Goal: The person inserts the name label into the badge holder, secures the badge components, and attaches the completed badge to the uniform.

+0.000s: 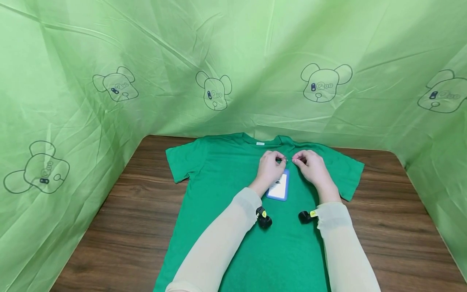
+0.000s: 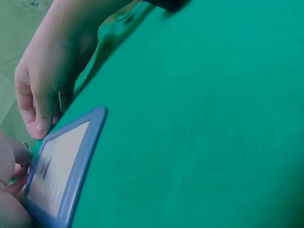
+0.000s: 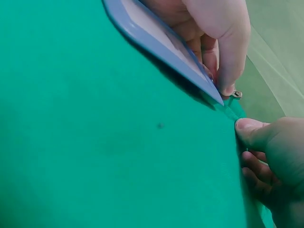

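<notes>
A green short-sleeved T-shirt (image 1: 215,202) lies spread out, its collar at the far side. Over its upper chest is a blue-framed badge holder (image 1: 278,188) with a white card inside. My left hand (image 1: 269,166) pinches the small metal clip (image 3: 236,95) at the badge holder's top; the fingers hide most of that clip. Just to the right, my right hand (image 1: 311,165) pinches a bit of shirt fabric between thumb and fingers, lifting it slightly, as the right wrist view shows. Only a short gap separates the two hands.
The shirt lies on a dark wood-grain table (image 1: 135,219). Pale green curtains (image 1: 255,48) with printed bear heads hang behind the table and at both sides. A small black camera (image 1: 264,219) sits at my left wrist, another camera (image 1: 305,217) at my right.
</notes>
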Motion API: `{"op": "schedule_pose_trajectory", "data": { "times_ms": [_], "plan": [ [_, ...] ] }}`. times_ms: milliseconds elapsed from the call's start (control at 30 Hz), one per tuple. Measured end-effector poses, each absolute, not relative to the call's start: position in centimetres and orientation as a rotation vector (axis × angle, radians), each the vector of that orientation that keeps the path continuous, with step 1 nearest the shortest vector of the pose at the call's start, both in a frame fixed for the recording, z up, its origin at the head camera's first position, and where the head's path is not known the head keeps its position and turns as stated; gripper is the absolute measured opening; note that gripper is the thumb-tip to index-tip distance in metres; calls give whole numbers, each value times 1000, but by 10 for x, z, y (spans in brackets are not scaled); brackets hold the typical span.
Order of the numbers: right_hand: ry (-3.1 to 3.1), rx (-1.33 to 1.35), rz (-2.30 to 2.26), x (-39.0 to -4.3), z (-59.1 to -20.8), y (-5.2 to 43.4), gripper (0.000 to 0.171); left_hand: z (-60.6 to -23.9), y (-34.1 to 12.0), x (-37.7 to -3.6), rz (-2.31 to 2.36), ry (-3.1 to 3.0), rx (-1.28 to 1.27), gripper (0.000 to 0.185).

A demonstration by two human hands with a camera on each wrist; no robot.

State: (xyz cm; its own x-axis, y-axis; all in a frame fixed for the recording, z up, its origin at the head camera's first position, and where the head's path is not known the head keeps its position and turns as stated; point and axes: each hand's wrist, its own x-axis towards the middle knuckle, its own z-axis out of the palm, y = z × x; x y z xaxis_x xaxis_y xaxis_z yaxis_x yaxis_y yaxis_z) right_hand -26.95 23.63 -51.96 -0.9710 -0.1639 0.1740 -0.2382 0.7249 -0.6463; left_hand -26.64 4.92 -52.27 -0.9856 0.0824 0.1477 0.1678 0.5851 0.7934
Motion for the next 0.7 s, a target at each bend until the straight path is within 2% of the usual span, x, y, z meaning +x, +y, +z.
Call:
{"op": "schedule_pose_trajectory", "data": {
  "times_ms": [700],
  "plan": [
    [-2800, 332, 1060, -273, -525, 234, 19, -532, 41, -270, -1549, -2671, -277, 12]
  ]
}}
